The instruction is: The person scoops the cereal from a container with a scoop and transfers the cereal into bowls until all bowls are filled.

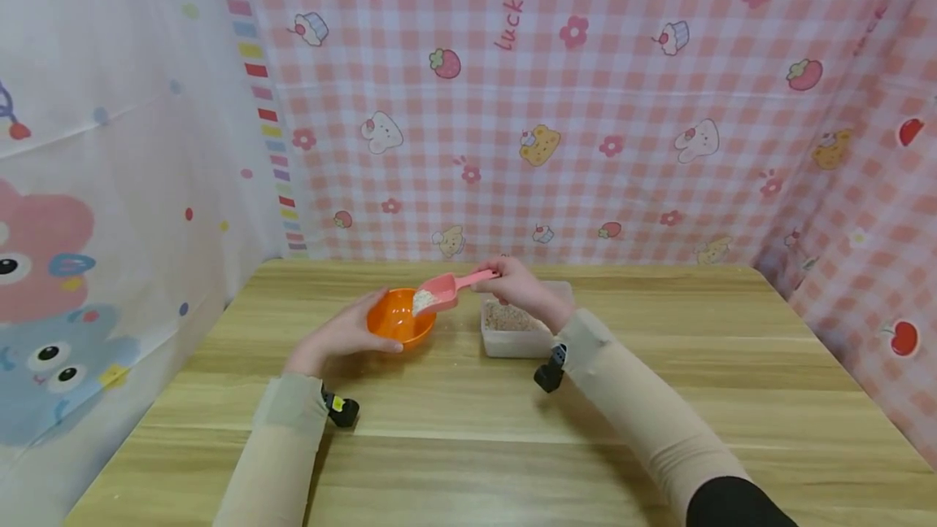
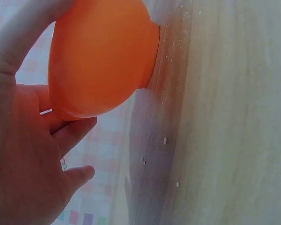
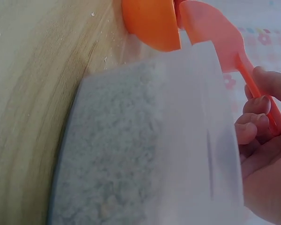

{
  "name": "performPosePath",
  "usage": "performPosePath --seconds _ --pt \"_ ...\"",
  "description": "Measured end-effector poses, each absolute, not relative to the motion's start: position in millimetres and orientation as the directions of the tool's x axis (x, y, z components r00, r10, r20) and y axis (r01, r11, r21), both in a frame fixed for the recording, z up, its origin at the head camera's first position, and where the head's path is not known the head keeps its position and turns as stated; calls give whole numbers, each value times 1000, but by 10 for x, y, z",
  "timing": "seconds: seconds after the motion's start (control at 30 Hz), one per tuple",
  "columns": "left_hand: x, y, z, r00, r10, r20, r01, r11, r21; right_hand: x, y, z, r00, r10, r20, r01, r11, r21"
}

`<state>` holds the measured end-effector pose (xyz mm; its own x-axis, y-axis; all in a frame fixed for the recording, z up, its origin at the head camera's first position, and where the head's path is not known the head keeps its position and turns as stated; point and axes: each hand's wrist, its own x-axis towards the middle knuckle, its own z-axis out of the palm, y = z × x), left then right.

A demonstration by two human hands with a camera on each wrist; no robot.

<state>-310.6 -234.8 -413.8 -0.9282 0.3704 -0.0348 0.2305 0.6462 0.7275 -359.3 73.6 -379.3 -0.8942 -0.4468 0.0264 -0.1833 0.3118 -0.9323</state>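
Orange and glossy, a bowl [image 1: 395, 324] stands on the wooden bench [image 1: 439, 462] in the head view, its rim held between the left hand's [image 1: 347, 328] thumb and fingers. The right hand [image 1: 521, 287] grips a pink scoop [image 1: 441, 293] by its handle; pale grains [image 1: 423, 302] fill the scoop's tip, over the bowl's right side. Below that hand sits a translucent tub [image 1: 516, 343] of grains. Checked cloth [image 1: 468, 108] behind reads "luck lif", cut off at the top.

Left wrist view: thumb and fingers span the bowl; crumbs [image 2: 165, 140] dot the bench.

Right wrist view: curled fingers clasp the scoop's handle beyond the tub's wall.
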Motion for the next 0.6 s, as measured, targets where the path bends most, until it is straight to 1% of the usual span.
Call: performPosePath --seconds 0.07,0.2,0.37,0.47,0.6 --pt "-3105 -2349 -4135 -928 370 -32 235 651 722 -3596 696 -3784 -891 -453 32 -203 335 -920" --pt "-3108 -2358 -4140 -928 371 -30 239 657 715 -3594 606 -3762 -879 -470 74 -283 391 -876" --pt "-3105 -2363 -4140 -928 372 -27 245 662 708 -3541 485 -3662 -860 -499 110 -383 489 -784" --pt "-3101 -2361 -4137 -929 370 -27 245 666 705 -3489 407 -3561 -834 -534 136 -470 561 -682" --pt "-3094 -2354 -4129 -930 365 -34 236 668 706 -3417 322 -3454 -771 -604 201 -616 631 -471"
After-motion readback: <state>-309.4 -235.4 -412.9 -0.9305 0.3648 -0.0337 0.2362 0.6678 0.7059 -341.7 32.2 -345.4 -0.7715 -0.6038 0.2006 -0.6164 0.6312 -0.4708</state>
